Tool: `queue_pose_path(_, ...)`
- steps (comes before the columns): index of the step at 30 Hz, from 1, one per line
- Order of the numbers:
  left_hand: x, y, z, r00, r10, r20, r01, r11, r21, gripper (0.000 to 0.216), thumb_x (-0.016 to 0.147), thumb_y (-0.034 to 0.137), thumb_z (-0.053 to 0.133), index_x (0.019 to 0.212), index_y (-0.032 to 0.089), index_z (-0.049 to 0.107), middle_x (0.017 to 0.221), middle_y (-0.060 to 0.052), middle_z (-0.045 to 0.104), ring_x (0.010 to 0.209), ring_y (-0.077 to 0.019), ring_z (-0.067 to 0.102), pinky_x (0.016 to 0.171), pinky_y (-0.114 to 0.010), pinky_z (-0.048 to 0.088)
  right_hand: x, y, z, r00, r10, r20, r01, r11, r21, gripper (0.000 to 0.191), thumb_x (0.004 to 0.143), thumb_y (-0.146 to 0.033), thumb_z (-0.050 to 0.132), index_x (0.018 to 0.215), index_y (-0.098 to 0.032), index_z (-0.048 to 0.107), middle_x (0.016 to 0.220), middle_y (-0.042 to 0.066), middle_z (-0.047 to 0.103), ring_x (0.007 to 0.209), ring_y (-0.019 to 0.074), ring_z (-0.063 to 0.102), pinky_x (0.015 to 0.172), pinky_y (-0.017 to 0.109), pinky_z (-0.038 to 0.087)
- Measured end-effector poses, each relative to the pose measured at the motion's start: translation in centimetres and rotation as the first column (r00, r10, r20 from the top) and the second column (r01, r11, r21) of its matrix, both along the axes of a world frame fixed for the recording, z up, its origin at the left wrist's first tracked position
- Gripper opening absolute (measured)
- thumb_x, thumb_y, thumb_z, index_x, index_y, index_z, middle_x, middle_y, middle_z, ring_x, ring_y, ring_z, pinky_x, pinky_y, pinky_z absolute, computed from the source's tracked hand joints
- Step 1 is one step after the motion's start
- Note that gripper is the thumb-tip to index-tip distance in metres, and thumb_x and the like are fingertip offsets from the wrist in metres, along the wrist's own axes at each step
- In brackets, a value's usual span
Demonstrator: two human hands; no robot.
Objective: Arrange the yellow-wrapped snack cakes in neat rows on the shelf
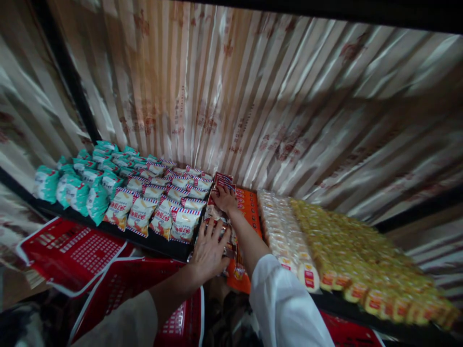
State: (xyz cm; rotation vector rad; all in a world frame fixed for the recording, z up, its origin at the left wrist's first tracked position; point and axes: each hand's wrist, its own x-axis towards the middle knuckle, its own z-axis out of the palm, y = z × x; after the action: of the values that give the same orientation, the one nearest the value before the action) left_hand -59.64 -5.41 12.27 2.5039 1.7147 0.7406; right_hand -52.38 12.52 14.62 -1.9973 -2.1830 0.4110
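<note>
A row of shiny dark red-brown snack packets (213, 212) runs from front to back on the shelf. My left hand (210, 248) rests on the front packets with its fingers spread. Farther back, my right hand (224, 198) lies on the rear packets, fingers stretched out and palm down. Both hands cover part of the row. To its left stand white snack bags (184, 224) with striped edges. An orange packet sheet (249, 207) lies on the right, partly behind my right forearm.
Teal bags (97, 197) fill the shelf's left end. Clear-wrapped pale cakes (282, 226) and many yellow packaged cakes (361, 260) extend to the right. Red baskets (72, 250) stand below the front edge. Printed plastic sheeting (231, 96) hangs behind, and a dark post (68, 72) rises at left.
</note>
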Motion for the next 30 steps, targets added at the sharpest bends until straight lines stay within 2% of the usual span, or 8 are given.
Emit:
queue_pose_path(4, -0.1, 0.1, -0.3, 1.0, -0.01, 0.01, 0.01, 1.0, 0.004, 0.071, 0.075, 0.045, 0.06, 0.137, 0.018, 0.039, 0.145, -0.013, 0.035, 0.134, -0.0337, 0.026, 0.11, -0.05, 0.019, 0.1, 0.0, 0.0, 1.0, 0.009, -0.005, -0.009, 1.0, -0.002, 0.062, 0.087, -0.059, 0.031, 0.143, -0.033, 0.027, 0.152, 0.002, 0.021, 0.139, 0.034, 0.013, 0.107, 0.059, 0.017)
queue_pose_path(8, -0.4, 0.1, -0.4, 0.999, -0.002, 0.036, 0.001, 1.0, 0.026, 0.072, 0.073, 0.046, 0.062, 0.136, 0.02, 0.04, 0.147, -0.011, 0.03, 0.138, -0.0338, 0.017, 0.111, -0.052, 0.017, 0.1, 0.0, 0.0, 1.0, 0.001, -0.008, -0.001, 1.0, 0.015, 0.067, 0.087, -0.059, 0.03, 0.146, -0.029, 0.016, 0.152, 0.003, 0.023, 0.139, 0.0339, 0.013, 0.109, 0.058, 0.01)
queue_pose_path(13, -1.0, 0.2, -0.4, 0.999, -0.025, 0.042, 0.022, 0.998, 0.053, 0.077, 0.071, 0.052, 0.063, 0.136, 0.018, 0.039, 0.15, -0.015, 0.022, 0.14, -0.0324, 0.01, 0.111, -0.052, 0.014, -0.2, 0.1, 0.3, 0.999, -0.002, 0.032, 0.002, 1.0, -0.008, 0.065, 0.089, -0.06, 0.025, 0.143, -0.025, 0.029, 0.154, 0.005, 0.016, 0.14, 0.0344, 0.004, 0.108, 0.058, 0.009)
queue_pose_path(16, -1.3, 0.2, -0.5, 0.999, -0.04, 0.019, 0.039, 0.997, 0.065, 0.08, 0.073, 0.054, 0.061, 0.139, 0.017, 0.035, 0.149, -0.015, 0.025, 0.14, -0.0305, 0.012, 0.112, -0.051, 0.011, -0.4, 0.1, 0.4, 1.0, -0.001, 0.031, 0.002, 1.0, -0.03, 0.063, 0.089, -0.058, 0.023, 0.143, -0.026, 0.029, 0.153, 0.005, 0.016, 0.14, 0.0329, 0.007, 0.108, 0.058, 0.01)
queue_pose_path(19, -1.4, 0.2, -0.5, 0.998, -0.058, 0.012, 0.057, 0.995, 0.084, 0.081, 0.074, 0.054, 0.061, 0.141, 0.018, 0.031, 0.15, -0.015, 0.024, 0.141, -0.0291, 0.012, 0.113, -0.05, 0.012, -0.4, 0.0, 0.7, 1.0, -0.008, 0.015, 0.008, 1.0, 0.002, 0.061, 0.09, -0.057, 0.023, 0.143, -0.027, 0.027, 0.153, 0.005, 0.017, 0.14, 0.031, 0.008, 0.108, 0.059, 0.008)
queue_pose_path(25, -1.6, 0.2, -0.3, 0.996, -0.09, 0.027, 0.086, 0.99, 0.11, 0.076, 0.073, 0.053, 0.062, 0.137, 0.018, 0.039, 0.152, -0.016, 0.016, 0.14, -0.0311, 0.013, 0.112, -0.05, 0.015, -0.1, -0.2, 1.3, 0.997, 0.02, 0.073, -0.021, 1.0, 0.01, 0.059, 0.091, -0.055, 0.022, 0.142, -0.027, 0.031, 0.154, 0.004, 0.015, 0.14, 0.031, 0.002, 0.109, 0.055, 0.004)
queue_pose_path(30, -1.7, -0.1, -0.3, 0.994, -0.102, 0.031, 0.097, 0.987, 0.124, 0.072, 0.074, 0.05, 0.062, 0.135, 0.018, 0.041, 0.151, -0.016, 0.021, 0.14, -0.0309, 0.014, 0.112, -0.05, 0.017, -0.1, -0.1, 1.4, 0.996, 0.002, 0.085, -0.007, 0.998, 0.06, 0.059, 0.09, -0.056, 0.025, 0.14, -0.025, 0.036, 0.154, 0.004, 0.017, 0.14, 0.0331, 0.006, 0.109, 0.054, 0.008)
